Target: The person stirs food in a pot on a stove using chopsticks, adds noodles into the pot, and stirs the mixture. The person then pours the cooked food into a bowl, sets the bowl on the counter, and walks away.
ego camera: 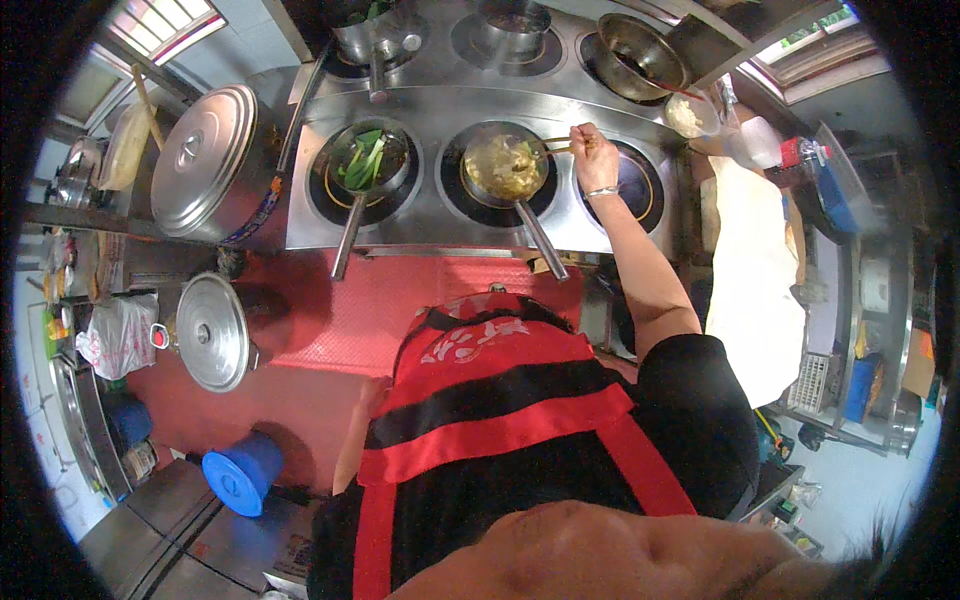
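Observation:
My right hand, with a bracelet at the wrist, grips a pair of chopsticks. Their far ends reach into a saucepan of pale yellowish food on the front middle burner. That pan's metal handle points toward me. On the front left burner, green leafy vegetables lie in a second saucepan, its handle also toward me. Under my right wrist is the front right burner, with no pan on it. My left hand is out of view; part of that arm shows beside my red and black apron.
Pots and a metal bowl stand on the back burners. A big lidded pot is left of the stove, a bowl of white food at its right. Behind me are another lidded pot and a blue lidded bucket.

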Motion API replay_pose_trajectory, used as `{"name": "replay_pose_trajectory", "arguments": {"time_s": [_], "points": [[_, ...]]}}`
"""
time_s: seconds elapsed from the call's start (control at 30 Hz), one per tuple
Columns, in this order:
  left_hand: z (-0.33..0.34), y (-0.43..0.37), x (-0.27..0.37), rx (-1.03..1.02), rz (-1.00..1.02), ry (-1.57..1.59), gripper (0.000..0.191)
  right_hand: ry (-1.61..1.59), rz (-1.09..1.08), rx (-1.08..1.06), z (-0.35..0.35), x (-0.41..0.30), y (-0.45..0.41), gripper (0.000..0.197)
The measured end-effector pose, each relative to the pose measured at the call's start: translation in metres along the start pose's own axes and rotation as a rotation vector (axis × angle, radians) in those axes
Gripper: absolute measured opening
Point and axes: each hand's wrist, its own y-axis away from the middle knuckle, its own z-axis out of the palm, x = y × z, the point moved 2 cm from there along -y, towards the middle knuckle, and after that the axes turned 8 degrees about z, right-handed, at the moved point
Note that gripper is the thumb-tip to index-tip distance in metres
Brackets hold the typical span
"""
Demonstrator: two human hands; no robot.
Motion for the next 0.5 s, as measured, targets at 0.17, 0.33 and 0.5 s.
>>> {"name": "replay_pose_trajectory", "arguments": {"time_s": [0.17,0.33,0.5], "points": [[-0.007,0.001,-0.011,0.012,-0.011,0.027,0.027,-0.085,-0.072,-0.144,0.046,0.004,0.025,0.018],[-0.014,0.001,-0.012,0.007,-0.022,0.036,0.027,-0.163,-0.255,-0.246,0.035,-0.037,0.046,0.021],[-0.028,0.0,-0.01,0.001,-0.028,0.033,0.028,-0.019,-0.086,-0.051,0.014,-0.018,0.026,0.018]]}}
